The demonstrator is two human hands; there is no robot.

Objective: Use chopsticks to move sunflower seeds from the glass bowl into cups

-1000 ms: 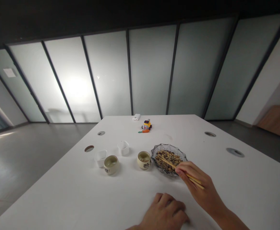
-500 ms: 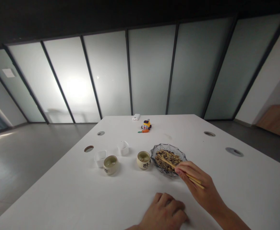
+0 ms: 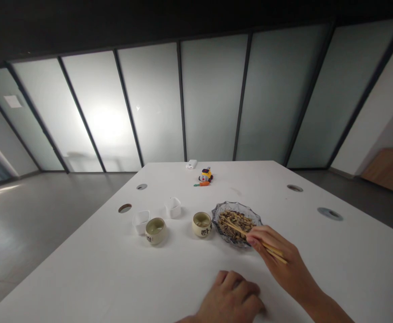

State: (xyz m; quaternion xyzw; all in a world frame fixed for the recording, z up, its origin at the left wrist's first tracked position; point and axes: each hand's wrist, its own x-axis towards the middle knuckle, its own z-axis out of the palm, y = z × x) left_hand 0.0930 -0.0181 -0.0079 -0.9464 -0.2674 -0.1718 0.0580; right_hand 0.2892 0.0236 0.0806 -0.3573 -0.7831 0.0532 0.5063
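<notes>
The right hand is gripping a pair of wooden chopsticks near their back ends, fingers closed around them, and the tips are reaching into the sunflower seeds piled in a glass dish right of the table's middle. Whether a seed is sitting between the tips is too small to tell. The seeds are looking light, hard-shelled and slick, so they are likely slipping easily; pinching one across its flat faces, near its middle, is probably the surest hold. The chopsticks are thin, stiff and light. The dish is glass, so it is breakable and likely sliding readily on the smooth white table.

The left hand is resting palm down on the table at the near edge, fingers loosely curled, holding nothing.

Just left of the dish a cream ceramic cup is standing, another cup further left, with two small white square containers behind them. A small toy and a white box are lying at the far end.
</notes>
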